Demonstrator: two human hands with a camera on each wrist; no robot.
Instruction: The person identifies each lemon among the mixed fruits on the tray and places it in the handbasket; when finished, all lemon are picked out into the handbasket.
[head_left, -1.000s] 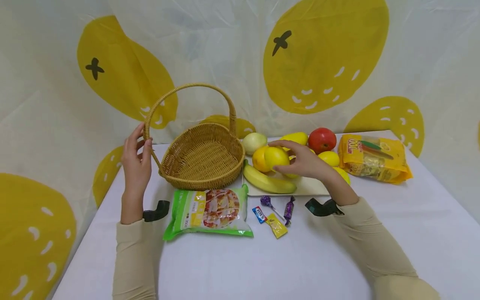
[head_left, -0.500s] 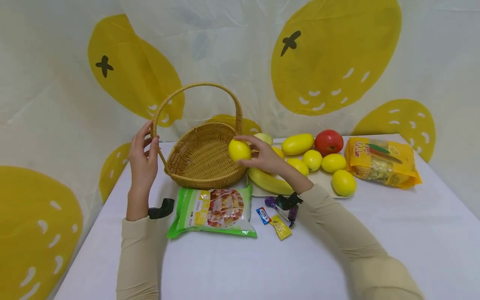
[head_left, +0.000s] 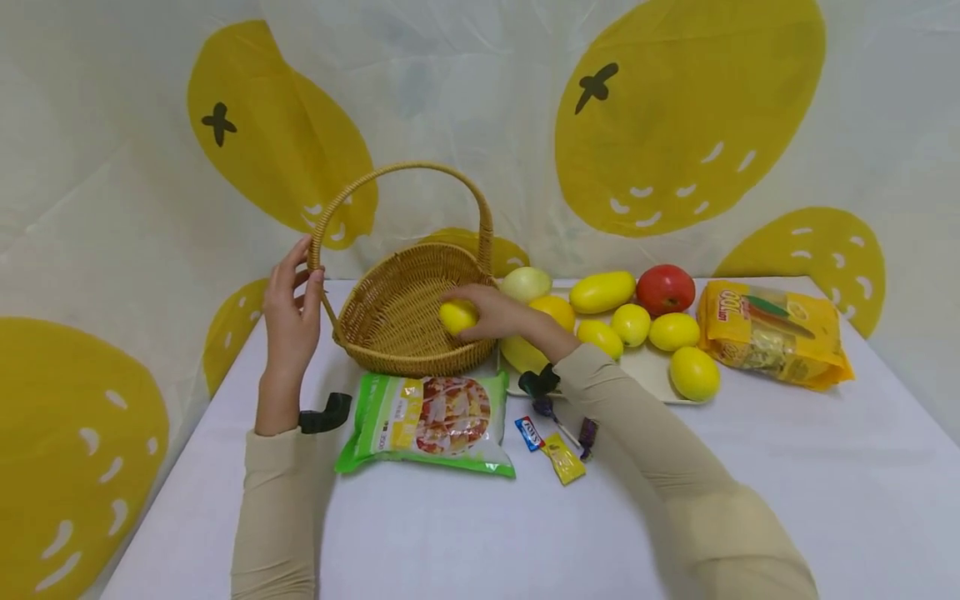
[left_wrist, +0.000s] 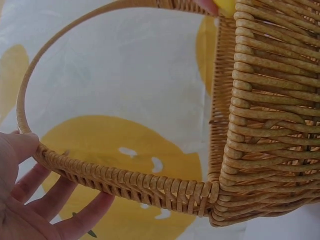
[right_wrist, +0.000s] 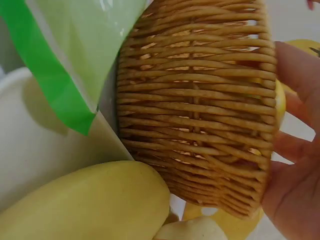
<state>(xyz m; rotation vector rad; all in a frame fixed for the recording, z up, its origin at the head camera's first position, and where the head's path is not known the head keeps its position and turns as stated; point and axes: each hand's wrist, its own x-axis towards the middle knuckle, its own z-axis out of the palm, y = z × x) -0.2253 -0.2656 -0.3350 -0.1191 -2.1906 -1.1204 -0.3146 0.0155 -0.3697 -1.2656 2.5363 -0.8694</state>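
Observation:
A wicker basket (head_left: 420,364) with a tall arched handle (left_wrist: 125,182) stands left of the middle of the table. My left hand (head_left: 292,312) holds that handle on its left side, thumb and fingers around it. Within the basket's right rim, my right hand (head_left: 495,315) grips a yellow lemon (head_left: 457,317) between thumb and fingers. From the right wrist, the woven wall (right_wrist: 195,100) hides most of the lemon (right_wrist: 280,102), and the hand (right_wrist: 297,150) reaches over the rim.
A pale tray (head_left: 652,379) on the right bears several yellow fruits, a banana (head_left: 521,354) and a red fruit (head_left: 666,289). Beyond it lies a yellow snack bag (head_left: 772,333). A green-edged food packet (head_left: 427,425) and several small sweets (head_left: 564,458) lie in front.
My right hand has carried the lemon leftward from above the tray and down inside the basket's rim. The left hand keeps its hold on the handle. The head view has shifted slightly.

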